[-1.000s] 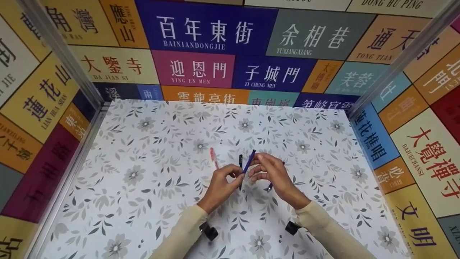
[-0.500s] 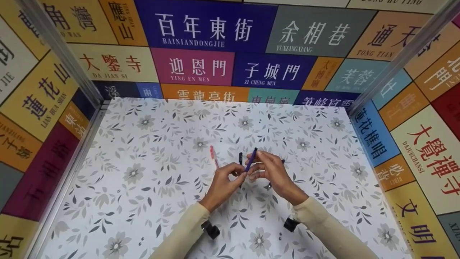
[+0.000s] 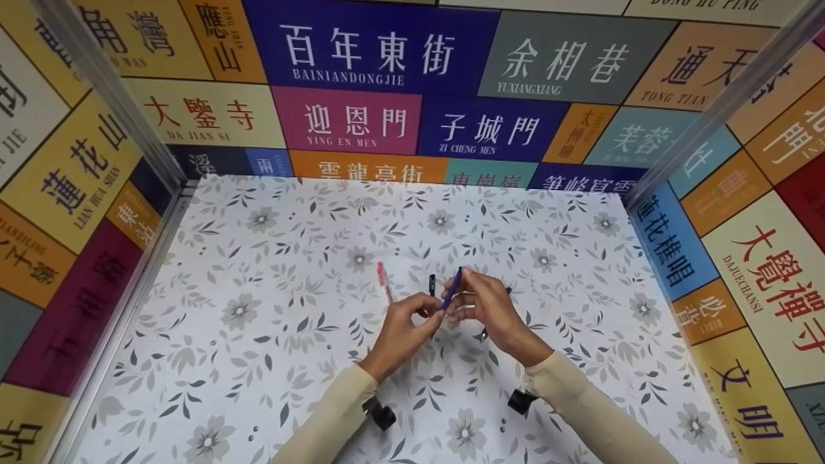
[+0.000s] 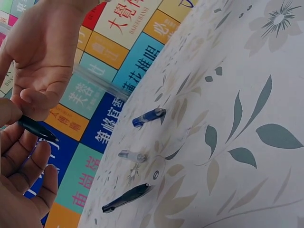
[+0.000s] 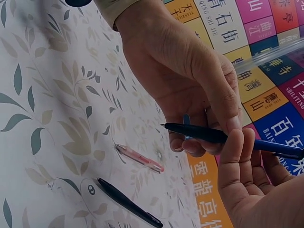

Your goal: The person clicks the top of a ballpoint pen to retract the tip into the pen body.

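A slim pen (image 3: 453, 289), blue-purple with a dark front part, slants between both hands in the head view. My left hand (image 3: 403, 332) pinches its lower part between thumb and fingers. Around its upper part, my right hand (image 3: 495, 310) has thumb and fingertips closed. In the right wrist view the pen's fine tip (image 5: 164, 125) pokes out past the left fingers, and a small blue piece (image 5: 186, 124) shows beside them, its kind unclear. On the cloth beyond the hands lie a pink-red pen (image 3: 384, 281) and a black pen (image 3: 432, 285), partly hidden by the left hand.
A dark blue pen (image 4: 149, 117) lies beyond the right hand, mostly covered by it in the head view. Near it is a clear pen (image 4: 133, 156). The floral tablecloth (image 3: 290, 386) spreads to printed wall panels (image 3: 351, 122) on three sides.
My right hand's fingers have come in from beside the pen and now pinch its upper part. The pen leans slightly farther right. The pens on the cloth have not moved.
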The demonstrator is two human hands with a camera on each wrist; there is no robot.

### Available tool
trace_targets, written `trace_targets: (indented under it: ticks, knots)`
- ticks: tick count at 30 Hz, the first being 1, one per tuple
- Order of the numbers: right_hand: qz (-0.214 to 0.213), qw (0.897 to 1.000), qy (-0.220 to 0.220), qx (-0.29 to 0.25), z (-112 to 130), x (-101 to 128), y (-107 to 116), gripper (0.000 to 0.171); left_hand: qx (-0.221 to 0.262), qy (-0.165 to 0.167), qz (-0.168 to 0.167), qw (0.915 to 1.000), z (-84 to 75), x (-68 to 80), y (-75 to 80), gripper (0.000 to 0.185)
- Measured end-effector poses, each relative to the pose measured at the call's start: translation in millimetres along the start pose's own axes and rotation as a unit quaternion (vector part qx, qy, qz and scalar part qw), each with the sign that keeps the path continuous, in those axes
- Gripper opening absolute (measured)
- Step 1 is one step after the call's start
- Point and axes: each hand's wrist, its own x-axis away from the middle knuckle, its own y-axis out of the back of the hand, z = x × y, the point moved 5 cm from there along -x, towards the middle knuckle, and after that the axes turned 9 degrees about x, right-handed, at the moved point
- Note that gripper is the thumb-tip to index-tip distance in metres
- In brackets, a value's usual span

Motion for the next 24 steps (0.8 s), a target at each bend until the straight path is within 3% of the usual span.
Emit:
trace_targets:
  ticks: [15, 24]
  knots:
    - [0.027, 1.0, 0.004, -0.01, 3.7, -4.0, -1.7, 0.052, 0.012, 0.013, 0.005, 0.9998, -0.3, -2.2, -0.4, 0.005]
    - [0.03, 0.999, -0.025, -0.006, 3.4, -6.6, -3.8, 0.051, 0.019, 0.02, 0.0, 0.9996, -0.2, -1.2, -1.5, 0.006]
